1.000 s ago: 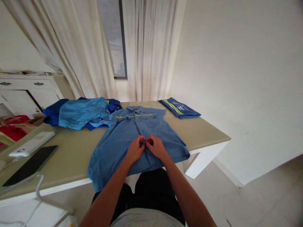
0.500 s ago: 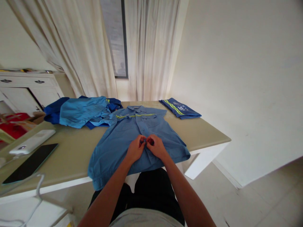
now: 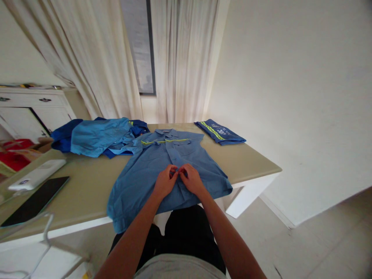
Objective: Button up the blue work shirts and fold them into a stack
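Observation:
A blue short-sleeved shirt (image 3: 145,178) with a yellow chest stripe lies face up, collar away from me, its hem hanging over the table's front edge. My left hand (image 3: 167,180) pinches the cloth of the front placket, a little below the middle. Close beside it, my right hand (image 3: 190,179) pinches the same placket, so the fingertips of both hands nearly meet. Whatever small part sits between the fingertips, perhaps a button, is too small to make out.
On the table (image 3: 87,186), a heap of blue garments (image 3: 95,137) lies at the back left. A folded dark blue garment (image 3: 221,131) is at the back right. Near the left end are a black phone (image 3: 35,201), a white device (image 3: 39,174) and a white cable (image 3: 48,228).
Both hands stay at the same spot on the placket, with only slight finger movement. The shirt has not visibly shifted, and the view moves a little.

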`<state>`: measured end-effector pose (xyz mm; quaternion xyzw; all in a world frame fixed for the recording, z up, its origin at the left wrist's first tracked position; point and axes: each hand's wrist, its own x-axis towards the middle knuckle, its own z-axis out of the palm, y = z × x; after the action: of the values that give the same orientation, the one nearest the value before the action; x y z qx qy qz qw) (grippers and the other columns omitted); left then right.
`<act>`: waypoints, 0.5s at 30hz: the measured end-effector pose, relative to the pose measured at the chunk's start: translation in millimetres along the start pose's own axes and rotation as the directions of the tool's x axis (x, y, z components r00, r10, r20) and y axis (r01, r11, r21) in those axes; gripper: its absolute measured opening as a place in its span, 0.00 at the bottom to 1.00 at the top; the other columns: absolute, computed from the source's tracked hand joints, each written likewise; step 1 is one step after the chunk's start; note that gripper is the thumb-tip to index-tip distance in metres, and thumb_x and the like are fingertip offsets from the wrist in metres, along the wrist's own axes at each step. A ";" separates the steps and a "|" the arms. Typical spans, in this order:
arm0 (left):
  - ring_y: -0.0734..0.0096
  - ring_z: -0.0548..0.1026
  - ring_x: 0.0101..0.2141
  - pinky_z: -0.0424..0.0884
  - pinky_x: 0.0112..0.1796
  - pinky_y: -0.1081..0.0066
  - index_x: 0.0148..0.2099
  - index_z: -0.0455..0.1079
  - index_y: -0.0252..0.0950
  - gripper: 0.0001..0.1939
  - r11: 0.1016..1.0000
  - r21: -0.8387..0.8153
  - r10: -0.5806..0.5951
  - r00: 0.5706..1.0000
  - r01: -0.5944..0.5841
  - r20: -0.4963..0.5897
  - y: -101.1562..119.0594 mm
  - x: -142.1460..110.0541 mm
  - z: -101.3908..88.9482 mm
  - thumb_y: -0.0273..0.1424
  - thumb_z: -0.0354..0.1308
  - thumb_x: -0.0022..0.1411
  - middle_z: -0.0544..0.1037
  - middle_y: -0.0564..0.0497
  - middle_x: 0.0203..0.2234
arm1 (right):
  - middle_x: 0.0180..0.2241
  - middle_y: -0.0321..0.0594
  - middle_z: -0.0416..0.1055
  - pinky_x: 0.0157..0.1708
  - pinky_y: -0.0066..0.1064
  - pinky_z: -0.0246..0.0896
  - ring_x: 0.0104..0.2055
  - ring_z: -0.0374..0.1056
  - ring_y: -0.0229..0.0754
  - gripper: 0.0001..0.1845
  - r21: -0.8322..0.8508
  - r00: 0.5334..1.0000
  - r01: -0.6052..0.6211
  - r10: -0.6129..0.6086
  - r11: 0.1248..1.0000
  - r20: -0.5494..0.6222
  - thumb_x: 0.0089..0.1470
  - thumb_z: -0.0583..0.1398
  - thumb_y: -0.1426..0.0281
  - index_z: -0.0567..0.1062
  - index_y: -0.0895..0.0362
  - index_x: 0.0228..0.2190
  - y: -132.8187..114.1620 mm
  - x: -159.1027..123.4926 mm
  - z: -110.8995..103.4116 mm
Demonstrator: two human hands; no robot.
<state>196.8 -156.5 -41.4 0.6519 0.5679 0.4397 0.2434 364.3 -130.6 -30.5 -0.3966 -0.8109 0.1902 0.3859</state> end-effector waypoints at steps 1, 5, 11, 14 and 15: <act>0.65 0.79 0.33 0.72 0.38 0.65 0.51 0.71 0.41 0.12 1.000 -0.003 -0.004 1.000 0.004 0.002 0.1 0.2 0.2 0.35 0.56 0.67 0.82 0.49 0.39 | 0.36 0.38 0.72 0.43 0.32 0.62 0.39 0.68 0.42 0.07 -0.010 1.000 0.007 -0.007 1.000 -0.002 0.61 0.58 0.77 0.73 0.54 0.36 1.1 -0.3 0.9; 0.65 0.79 0.33 0.72 0.38 0.65 0.52 0.72 0.40 0.13 0.999 -0.035 -0.019 1.000 0.019 0.013 -0.6 1.5 0.5 0.35 0.56 0.66 0.81 0.50 0.36 | 0.38 0.39 0.71 0.44 0.33 0.62 0.41 0.68 0.42 0.08 -0.042 1.000 0.028 -0.028 0.999 -0.001 0.63 0.56 0.78 0.72 0.54 0.37 4.7 -1.8 4.6; 0.69 0.75 0.29 0.72 0.35 0.67 0.49 0.74 0.38 0.13 0.993 -0.104 -0.052 0.999 0.051 -0.014 -4.2 4.7 -1.0 0.32 0.60 0.61 0.81 0.49 0.37 | 0.40 0.40 0.72 0.44 0.31 0.62 0.41 0.68 0.42 0.08 -0.074 0.999 0.029 -0.028 0.997 0.015 0.65 0.56 0.77 0.72 0.53 0.38 1.1 -3.5 3.8; 0.72 0.71 0.25 0.70 0.31 0.68 0.47 0.73 0.37 0.13 0.989 -0.132 -0.067 0.997 0.062 -0.031 -6.3 6.6 -0.9 0.32 0.61 0.59 0.81 0.49 0.37 | 0.41 0.41 0.72 0.44 0.31 0.62 0.41 0.68 0.42 0.08 -0.084 0.999 0.035 -0.034 0.996 0.011 0.65 0.55 0.77 0.72 0.53 0.38 -1.0 -3.6 3.0; 0.73 0.70 0.25 0.69 0.30 0.69 0.47 0.72 0.37 0.13 0.989 -0.133 -0.070 0.997 0.064 -0.041 -6.8 7.0 -0.6 0.32 0.61 0.59 0.81 0.49 0.37 | 0.41 0.41 0.71 0.44 0.31 0.62 0.42 0.69 0.43 0.09 -0.085 0.999 0.037 -0.036 0.996 0.010 0.66 0.55 0.77 0.72 0.53 0.38 -1.3 -3.6 3.0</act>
<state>192.5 -148.3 -44.6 0.6048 0.5646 0.4824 0.2877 362.7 -134.3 -33.2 -0.3970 -0.8271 0.1501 0.3685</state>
